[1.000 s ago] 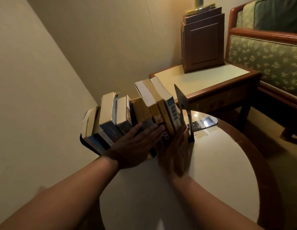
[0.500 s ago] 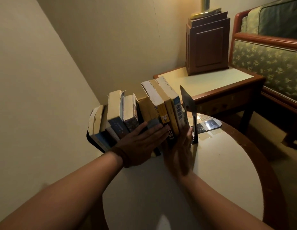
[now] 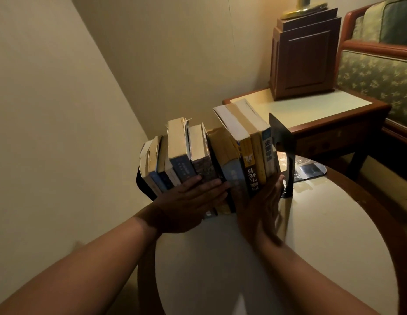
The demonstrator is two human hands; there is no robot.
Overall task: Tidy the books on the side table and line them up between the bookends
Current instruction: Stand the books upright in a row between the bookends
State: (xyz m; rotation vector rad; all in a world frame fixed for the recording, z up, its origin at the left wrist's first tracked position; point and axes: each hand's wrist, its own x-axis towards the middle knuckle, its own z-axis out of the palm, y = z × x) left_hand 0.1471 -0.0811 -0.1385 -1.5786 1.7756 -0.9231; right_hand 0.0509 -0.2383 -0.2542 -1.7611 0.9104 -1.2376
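Seen from the head camera, the row of books (image 3: 220, 155) stands on the far side of the round table (image 3: 323, 235). It sits between the right bookend (image 3: 282, 142), black and tall, and the left bookend (image 3: 142, 185), a dark shape that peeks out at the other end. The books lean a bit to the left, so the row is not neat yet. The left hand (image 3: 188, 201) lies flat on the spines of the short books, fingers straight, grabbing nothing, just pressing. The right hand (image 3: 261, 208) is flat too, pressed on the tall yellow books beside the right bookend. I think both hands push so the spines make one even line. Behind stand a square side table (image 3: 311, 105) and a wooden lamp base (image 3: 304, 62).
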